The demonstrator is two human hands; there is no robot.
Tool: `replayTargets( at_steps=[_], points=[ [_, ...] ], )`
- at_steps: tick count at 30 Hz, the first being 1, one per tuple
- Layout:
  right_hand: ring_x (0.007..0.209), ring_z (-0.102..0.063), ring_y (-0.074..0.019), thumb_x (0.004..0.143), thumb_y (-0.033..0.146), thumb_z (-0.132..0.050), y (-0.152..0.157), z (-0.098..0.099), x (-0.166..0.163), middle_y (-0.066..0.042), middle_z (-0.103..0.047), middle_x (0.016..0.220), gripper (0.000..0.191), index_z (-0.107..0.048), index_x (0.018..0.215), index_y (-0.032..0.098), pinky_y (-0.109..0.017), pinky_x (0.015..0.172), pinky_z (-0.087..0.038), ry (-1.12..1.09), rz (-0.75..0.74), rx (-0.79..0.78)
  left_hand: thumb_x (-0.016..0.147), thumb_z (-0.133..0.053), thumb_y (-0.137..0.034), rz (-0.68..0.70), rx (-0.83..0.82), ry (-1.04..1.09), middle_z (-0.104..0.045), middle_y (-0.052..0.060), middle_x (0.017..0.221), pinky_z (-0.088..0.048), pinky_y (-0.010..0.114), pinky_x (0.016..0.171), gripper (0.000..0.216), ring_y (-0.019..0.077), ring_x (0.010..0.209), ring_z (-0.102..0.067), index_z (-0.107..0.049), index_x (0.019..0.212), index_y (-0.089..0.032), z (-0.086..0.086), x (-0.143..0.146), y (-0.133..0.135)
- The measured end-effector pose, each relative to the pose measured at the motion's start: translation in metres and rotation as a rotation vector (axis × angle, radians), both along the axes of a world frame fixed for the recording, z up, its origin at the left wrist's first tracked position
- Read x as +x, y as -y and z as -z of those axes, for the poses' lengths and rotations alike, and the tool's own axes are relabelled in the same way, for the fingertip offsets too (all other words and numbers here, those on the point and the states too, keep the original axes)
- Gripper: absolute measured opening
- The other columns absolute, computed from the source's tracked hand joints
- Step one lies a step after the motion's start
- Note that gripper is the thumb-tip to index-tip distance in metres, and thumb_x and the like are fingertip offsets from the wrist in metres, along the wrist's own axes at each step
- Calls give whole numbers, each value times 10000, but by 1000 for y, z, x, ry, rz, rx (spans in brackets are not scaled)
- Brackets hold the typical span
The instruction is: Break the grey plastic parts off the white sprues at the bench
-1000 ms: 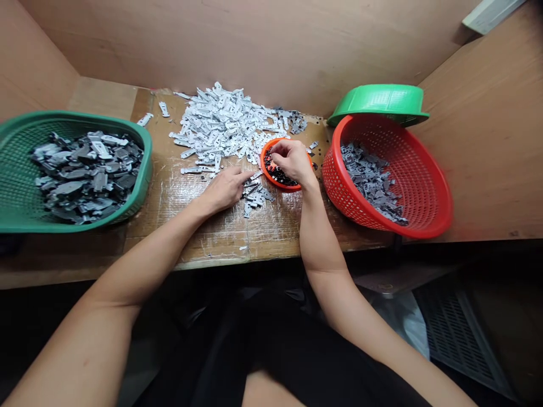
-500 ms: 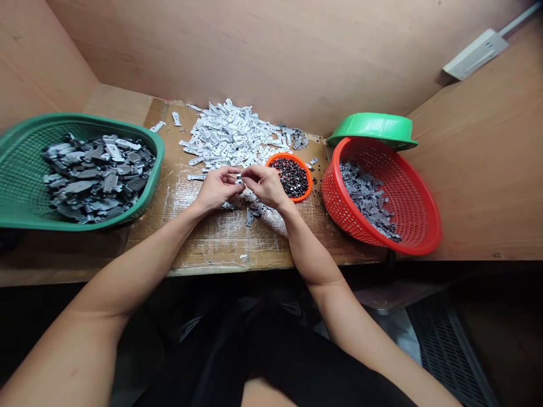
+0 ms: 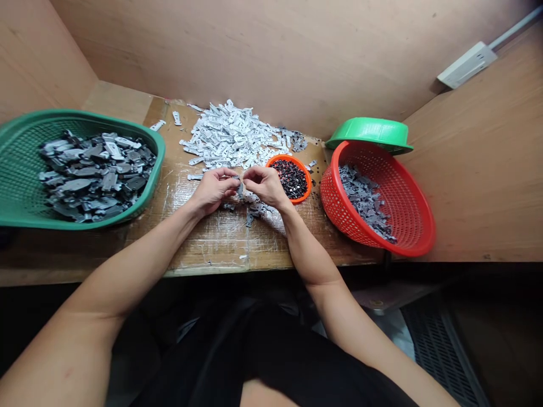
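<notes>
My left hand (image 3: 214,189) and my right hand (image 3: 265,185) meet over the middle of the wooden table (image 3: 212,237), both pinched on one small grey metal part (image 3: 240,186) held between them. Under the hands lies a small heap of grey parts (image 3: 254,209). Just right of my right hand stands a small orange bowl (image 3: 306,189) filled with tiny dark pieces. Behind the hands spreads a pile of white flat parts (image 3: 231,135).
A green basket (image 3: 155,155) of grey metal parts sits at the left. A red basket (image 3: 418,234) with grey parts leans at the right, a green basket (image 3: 369,131) upside down behind it. Wooden walls close in the back and right; a white power strip (image 3: 464,65) is mounted there.
My right hand left the orange bowl and came left to meet my left hand, which lifted off the table; both now pinch a small part. The view shifted slightly.
</notes>
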State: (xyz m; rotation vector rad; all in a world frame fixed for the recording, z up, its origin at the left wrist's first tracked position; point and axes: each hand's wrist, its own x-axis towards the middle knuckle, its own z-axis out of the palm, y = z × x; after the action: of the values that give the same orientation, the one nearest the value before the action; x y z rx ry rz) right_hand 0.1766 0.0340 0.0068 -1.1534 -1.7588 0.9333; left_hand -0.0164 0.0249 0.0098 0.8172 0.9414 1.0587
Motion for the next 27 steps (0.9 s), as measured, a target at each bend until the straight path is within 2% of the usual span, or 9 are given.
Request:
replayTargets(
  at_steps=[6,9,14,20,27],
  points=[
    [714,-585,-163,814,394,-771,-7,0,8,-8,-749,779,179,-784,850,219,-335,696,-478,-76,3,-60,764,-967,-68,5,-5,54,-754,12,784,-639,213,680,220,98,665,-710,-766,805,-149,-2,-5,-2],
    [724,-584,-165,844,365,-771,-5,-5,14,-4,-740,793,146,-787,890,226,-339,700,-483,-45,-10,-81,828,-951,-81,-2,-28,47,-731,8,745,-650,212,666,238,101,641,-715,-732,771,-155,-1,-7,-3],
    [788,-629,-186,922,273,-706,5,-14,13,-13,-739,843,49,-732,898,239,-361,783,-517,102,-57,47,857,-919,-47,-14,-75,-39,-726,18,713,-651,215,624,249,106,589,-707,-716,763,-156,1,-5,-3],
    [798,-631,-191,961,163,-622,7,-15,8,-14,-700,827,160,-642,826,247,-351,841,-513,342,-139,199,819,-958,-71,12,-77,-88,-713,7,704,-673,219,628,263,98,566,-690,-720,737,-147,4,-3,-4],
    [822,-619,-199,986,136,-618,4,-9,2,-25,-707,853,190,-623,835,253,-346,870,-505,456,-144,200,859,-919,-47,17,-98,-102,-711,22,702,-671,207,633,250,104,581,-703,-735,719,-144,4,-2,-3]
  ],
)
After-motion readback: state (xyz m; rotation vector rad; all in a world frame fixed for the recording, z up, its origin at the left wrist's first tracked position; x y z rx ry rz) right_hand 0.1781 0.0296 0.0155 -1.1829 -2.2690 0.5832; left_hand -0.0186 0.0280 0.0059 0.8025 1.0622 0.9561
